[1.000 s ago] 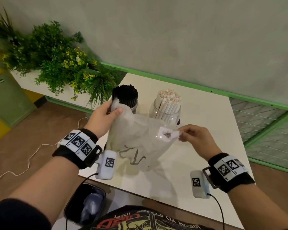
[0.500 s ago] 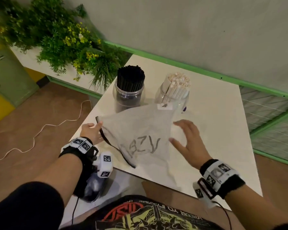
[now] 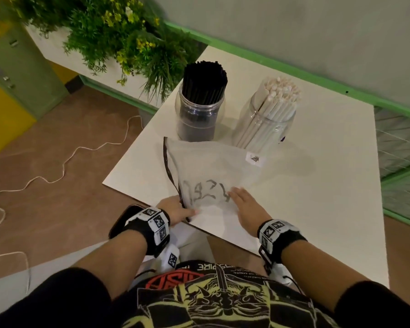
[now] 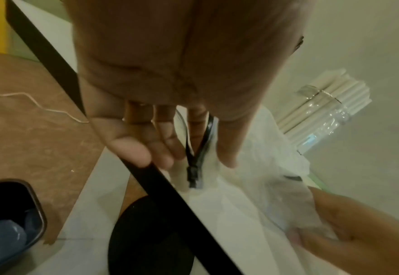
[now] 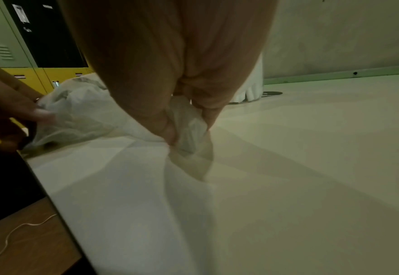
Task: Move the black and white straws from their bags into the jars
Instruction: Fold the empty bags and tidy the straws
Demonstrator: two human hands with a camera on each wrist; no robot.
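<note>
Showing only overhead: black straws point(image 3: 205, 76).

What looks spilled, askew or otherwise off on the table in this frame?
Nothing spilled. The black straws and white straws stand in their jars, the white bundle leaning slightly. The one oddity is minor: the empty bag lies flat at the table's near edge, under both hands.

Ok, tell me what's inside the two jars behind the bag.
The left jar holds black straws; the right jar holds white straws, both bundles sticking out above the rims. The flat bag hides the right jar's foot.
</note>
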